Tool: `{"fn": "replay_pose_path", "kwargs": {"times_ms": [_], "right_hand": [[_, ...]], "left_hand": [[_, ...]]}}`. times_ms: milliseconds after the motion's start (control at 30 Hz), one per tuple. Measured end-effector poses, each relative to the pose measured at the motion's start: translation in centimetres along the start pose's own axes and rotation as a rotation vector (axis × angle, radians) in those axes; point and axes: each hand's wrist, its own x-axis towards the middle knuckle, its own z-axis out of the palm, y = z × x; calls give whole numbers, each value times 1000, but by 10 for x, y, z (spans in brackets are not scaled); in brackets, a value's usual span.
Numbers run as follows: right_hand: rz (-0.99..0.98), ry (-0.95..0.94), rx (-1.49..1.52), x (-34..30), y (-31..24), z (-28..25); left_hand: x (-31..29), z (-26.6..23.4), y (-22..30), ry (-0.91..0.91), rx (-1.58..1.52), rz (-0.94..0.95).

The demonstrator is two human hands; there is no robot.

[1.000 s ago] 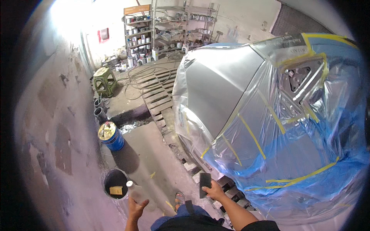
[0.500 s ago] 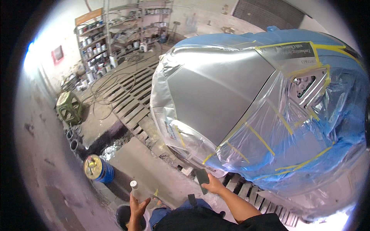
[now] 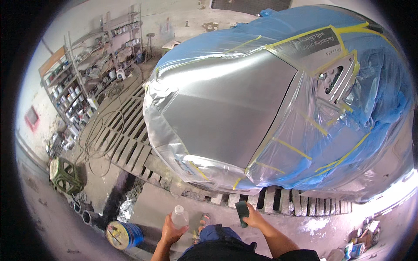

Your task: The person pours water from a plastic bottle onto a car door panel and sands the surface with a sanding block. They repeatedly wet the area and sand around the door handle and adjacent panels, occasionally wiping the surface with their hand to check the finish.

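The left hand [image 3: 172,230] is gripping a small clear plastic bottle [image 3: 179,216] low in the view, its lower part hiding behind the fingers. The right hand [image 3: 254,219] is closing around a dark sanding block [image 3: 242,212], only partly showing. A sandalled foot [image 3: 203,219] is peeking out between them. Just left, a blue paint can [image 3: 125,235] is sitting on the concrete floor [image 3: 156,204]. Beyond, a silver car [image 3: 235,108] is standing over floor grating [image 3: 287,202], wrapped in blue plastic sheeting [image 3: 383,87] and yellow tape [image 3: 291,148]. Far left, the shelves [image 3: 87,74] are too cluttered to make out.
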Motion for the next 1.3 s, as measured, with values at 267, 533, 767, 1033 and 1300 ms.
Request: {"fn": "replay_pose_path", "kwargs": {"times_ms": [267,533,767,1033,1300], "right_hand": [[170,-74,0,50,-5,28],[214,80,28,59,-19,3],[502,51,69,29,-42,22],[708,256,183,-2,-114,83],[846,450,208,-51,-138,137]], "left_hand": [[67,-27,-9,-110,263,36],[133,-42,1,-254,405,113],[200,-46,-15,-492,394,340],[288,-65,-26,-741,396,648],[319,-63,-38,-923,492,699]]}}
